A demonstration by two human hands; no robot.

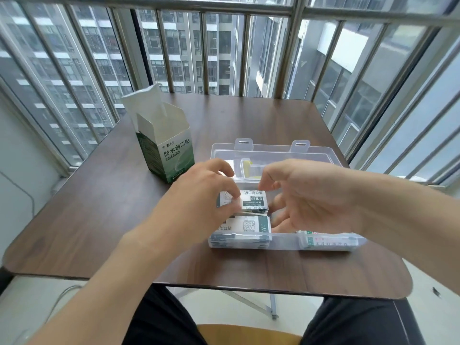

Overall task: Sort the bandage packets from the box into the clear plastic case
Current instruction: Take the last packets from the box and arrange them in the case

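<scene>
Tabletop (99,207) — green box (165,148) reads "防水创口贴", flaps open.

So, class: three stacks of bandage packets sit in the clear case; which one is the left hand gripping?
The far-left stack, behind the near-left stack. The left hand pinches it; the near-right stack lies untouched.

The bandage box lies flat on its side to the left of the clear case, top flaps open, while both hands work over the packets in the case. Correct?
Not quite. The head view shows the bandage box standing upright, not lying on its side. The rest holds: its top flaps are open, it is left of the clear case, and the left hand and right hand are over the packets in it.
</scene>
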